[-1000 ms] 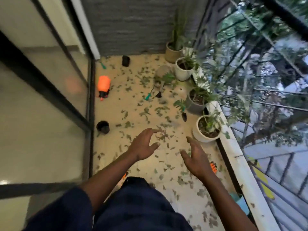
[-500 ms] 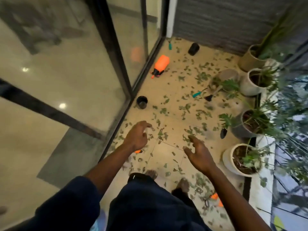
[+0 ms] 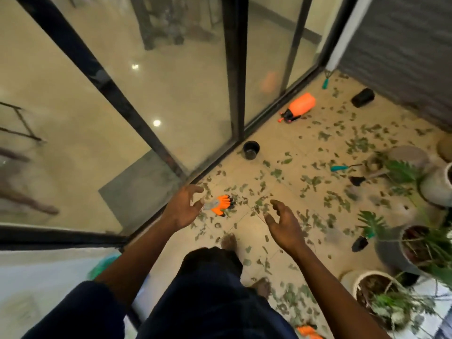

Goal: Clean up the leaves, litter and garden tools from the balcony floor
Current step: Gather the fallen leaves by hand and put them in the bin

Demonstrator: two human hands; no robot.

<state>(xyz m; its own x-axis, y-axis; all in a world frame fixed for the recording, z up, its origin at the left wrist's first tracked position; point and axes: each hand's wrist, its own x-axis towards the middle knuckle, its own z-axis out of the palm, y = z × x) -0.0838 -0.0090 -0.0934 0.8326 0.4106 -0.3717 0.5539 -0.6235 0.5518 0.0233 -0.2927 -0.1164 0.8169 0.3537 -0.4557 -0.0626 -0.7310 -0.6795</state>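
Green leaves (image 3: 315,182) lie scattered over the beige balcony floor. An orange garden glove (image 3: 220,204) lies by the glass door track. My left hand (image 3: 182,209) hovers just left of the glove, fingers relaxed and empty. My right hand (image 3: 285,222) hovers to the glove's right, also empty with loosely spread fingers. Farther off lie an orange spray bottle (image 3: 299,106), a teal-handled tool (image 3: 341,168), a black trowel (image 3: 358,180) and another teal tool (image 3: 325,80) in the corner.
Glass sliding doors (image 3: 171,94) run along the left. A small black pot (image 3: 251,149) stands by the track, another (image 3: 362,97) lies near the grey wall. Potted plants (image 3: 401,245) line the right side. A second orange glove (image 3: 307,332) lies near my feet.
The view has swung left toward the glass doors. The orange glove, earlier mostly hidden under my left hand, now shows beside it. Both hands stay empty and raised.
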